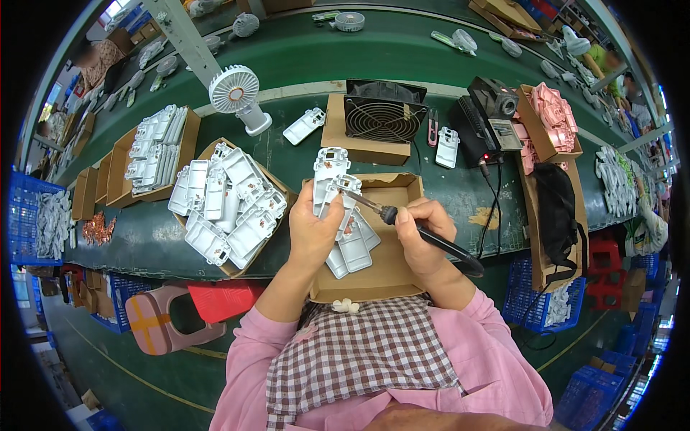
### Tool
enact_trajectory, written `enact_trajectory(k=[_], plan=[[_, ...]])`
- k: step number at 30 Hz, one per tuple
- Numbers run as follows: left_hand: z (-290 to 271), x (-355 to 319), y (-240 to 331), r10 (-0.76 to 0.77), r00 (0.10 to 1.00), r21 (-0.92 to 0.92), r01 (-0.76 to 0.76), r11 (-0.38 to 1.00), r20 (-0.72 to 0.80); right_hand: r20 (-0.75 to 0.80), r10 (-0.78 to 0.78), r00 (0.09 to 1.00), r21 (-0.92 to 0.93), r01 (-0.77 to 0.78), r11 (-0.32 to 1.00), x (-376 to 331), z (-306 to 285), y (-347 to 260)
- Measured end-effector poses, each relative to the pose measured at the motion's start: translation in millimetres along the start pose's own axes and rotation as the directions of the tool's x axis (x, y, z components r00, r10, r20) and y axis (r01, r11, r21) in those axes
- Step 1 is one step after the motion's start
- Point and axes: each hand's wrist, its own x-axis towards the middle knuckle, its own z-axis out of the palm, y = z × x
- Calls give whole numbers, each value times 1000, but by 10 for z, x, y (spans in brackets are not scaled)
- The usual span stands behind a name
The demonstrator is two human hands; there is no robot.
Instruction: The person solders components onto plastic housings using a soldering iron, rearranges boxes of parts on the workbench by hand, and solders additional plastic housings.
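My left hand (310, 228) grips a white plastic housing (330, 159), and a second white housing piece lies against it by the thumb. My right hand (425, 241) is closed around the black handle of a soldering iron (454, 251). The iron's metal tip points left and reaches the housing near my left thumb; whether it touches cannot be made out. Below both hands, an open cardboard box (401, 267) holds several white housings (355, 253).
To the left, a carton is heaped with white housings (228, 205), beside small copper-coloured parts (98, 228). A white fan (234, 87) stands behind. Ahead are a black cooling fan (384, 115) and a black soldering station (474, 129); its cable hangs at right. Pink housings (552, 118) fill another carton.
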Motion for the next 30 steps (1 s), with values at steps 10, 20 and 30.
enact_trajectory(k=[10,20,30], plan=[[-25,7,-33,26,999,12,-26,1000,22,17,4,1000,-2,-4,1000,20,20,-23],[-123,62,-145,66,994,47,-71,996,91,-138,16,990,157,6,988,-63,-32,42],[-65,83,-146,118,988,-1,-119,993,99,-66,-36,997,92,42,995,-36,-33,42]])
